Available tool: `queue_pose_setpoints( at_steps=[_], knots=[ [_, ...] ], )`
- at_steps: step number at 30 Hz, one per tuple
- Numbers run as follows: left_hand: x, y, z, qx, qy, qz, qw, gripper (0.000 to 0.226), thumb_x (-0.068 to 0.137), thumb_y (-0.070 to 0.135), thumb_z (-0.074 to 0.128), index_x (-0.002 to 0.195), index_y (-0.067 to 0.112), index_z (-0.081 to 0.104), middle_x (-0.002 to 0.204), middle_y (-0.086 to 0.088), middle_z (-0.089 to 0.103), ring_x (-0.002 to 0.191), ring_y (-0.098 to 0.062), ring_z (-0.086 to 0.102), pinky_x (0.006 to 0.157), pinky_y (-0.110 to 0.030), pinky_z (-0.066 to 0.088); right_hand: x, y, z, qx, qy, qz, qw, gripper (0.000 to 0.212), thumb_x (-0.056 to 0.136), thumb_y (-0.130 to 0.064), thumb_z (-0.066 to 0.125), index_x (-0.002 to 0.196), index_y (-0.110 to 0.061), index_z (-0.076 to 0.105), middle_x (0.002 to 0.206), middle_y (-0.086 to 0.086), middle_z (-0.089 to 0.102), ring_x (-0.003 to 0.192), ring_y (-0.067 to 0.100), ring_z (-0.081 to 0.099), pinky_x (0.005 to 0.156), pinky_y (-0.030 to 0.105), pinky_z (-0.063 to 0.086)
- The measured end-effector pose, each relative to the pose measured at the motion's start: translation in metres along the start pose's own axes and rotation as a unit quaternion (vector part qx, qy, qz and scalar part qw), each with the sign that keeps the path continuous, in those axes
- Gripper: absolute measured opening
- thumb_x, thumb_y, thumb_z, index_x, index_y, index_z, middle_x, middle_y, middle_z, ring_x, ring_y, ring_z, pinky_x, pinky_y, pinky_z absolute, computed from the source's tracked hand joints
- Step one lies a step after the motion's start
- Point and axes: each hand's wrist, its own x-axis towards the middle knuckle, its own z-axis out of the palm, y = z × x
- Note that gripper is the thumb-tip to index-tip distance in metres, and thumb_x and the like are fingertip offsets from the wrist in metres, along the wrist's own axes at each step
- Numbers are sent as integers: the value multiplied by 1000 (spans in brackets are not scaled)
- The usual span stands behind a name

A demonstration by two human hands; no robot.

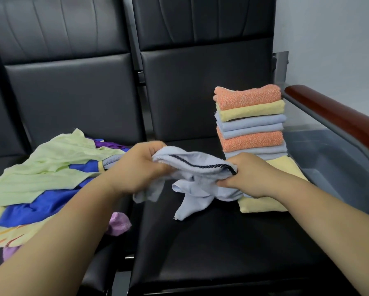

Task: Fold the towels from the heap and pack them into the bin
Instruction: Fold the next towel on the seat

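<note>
Roughly midway, by my reading: a stack of folded towels (pixel 251 122) already stands at one o'clock from the hands, with orange, yellow and pale blue layers resting on a wider yellow towel (pixel 262 204) that lies flat on the black padded surface (pixel 200 253). None of these looks packed yet. What seems to be a clear bin (pixel 339 163) sits at three o'clock, between the stack and the wooden armrest (pixel 339 120), and I cannot tell whether anything lies in it. The heap (pixel 42 167) at nine o'clock is sizeable: pale green, royal blue, purple and yellow cloths lie tangled on the neighbouring seat, with a lilac cloth (pixel 119 225) near its front edge at seven o'clock.

Between the hands is a light blue towel (pixel 192 184) with a dark corded trim (pixel 200 163). The left hand (pixel 136 167) grips one bunched end, fingers curled round it, and the right hand (pixel 249 174) pinches the other end at the trim's corner. The hands are apart, the hem runs between them, and the rest hangs crumpled down to the surface. It is not yet folded, I judge.

Left to do: fold this one, work through the heap, then move everything to the bin. The tall stack stands just behind the right hand, so a careless sweep could topple it.
</note>
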Motion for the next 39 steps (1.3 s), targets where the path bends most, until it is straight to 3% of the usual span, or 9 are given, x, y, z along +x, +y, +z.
queue_pose_setpoints(
  at_steps=[4,9,15,19,24,27,32,35,39],
  knots=[
    [0,-8,-5,176,-19,-36,984,25,90,38,71,81,16,64,68,-7,71,59,-16,60,57,-40,50,0,1,2,47,-2,7,999,31,84,-25,77,76,-3,58,57,-4,50,54,15,50,52,36,43],
    [-8,3,-12,99,44,-15,994,19,91,28,72,86,11,64,66,-2,65,51,-7,57,44,-24,42,-9,-19,-9,93,-14,-2,996,24,90,-17,75,98,3,65,57,-3,52,40,5,46,41,22,38],
    [-9,48,-54,-64,79,16,995,11,85,34,69,82,24,65,80,-1,67,77,-17,61,73,-38,43,5,-77,-71,75,26,-29,996,19,86,-12,72,90,-1,58,68,10,50,56,20,46,49,31,34],
    [-7,105,-92,-120,137,34,983,8,85,21,66,87,16,60,77,-6,60,72,-19,55,70,-34,40,11,-132,-125,60,79,-74,992,23,77,-12,79,81,-12,56,71,9,44,63,20,39,49,28,30],
    [-17,170,-121,-149,209,35,966,24,87,6,53,69,21,62,67,-6,48,54,-18,39,57,-27,28,2,-183,-178,-73,9,-93,993,52,59,-39,92,99,-16,70,93,12,76,80,30,73,69,52,61],
    [-20,184,-123,-141,255,50,955,8,78,14,57,85,14,62,68,-5,57,61,-22,52,56,-27,40,-5,-196,-185,-172,22,-81,981,35,72,-34,89,93,-13,72,80,7,73,61,21,64,49,29,53],
    [-23,189,-123,-212,232,50,948,26,89,12,50,77,20,71,73,-17,53,56,-24,49,54,-31,33,-13,-208,-198,-3,31,-55,998,34,81,-30,82,95,-2,68,74,13,58,57,22,52,56,29,40],
    [-32,189,-127,-132,147,52,979,14,85,32,72,93,21,75,79,-19,61,66,-28,57,62,-37,40,-18,-211,-205,113,9,-83,990,38,82,-20,79,107,6,66,92,30,68,75,34,64,68,40,45],
    [-43,192,-137,186,48,-2,981,26,78,35,85,88,15,72,70,-5,71,55,-14,62,52,-22,46,-31,-218,-207,179,-11,-138,974,30,88,-2,77,117,-3,71,112,19,76,106,37,74,92,48,58]
  ],
)
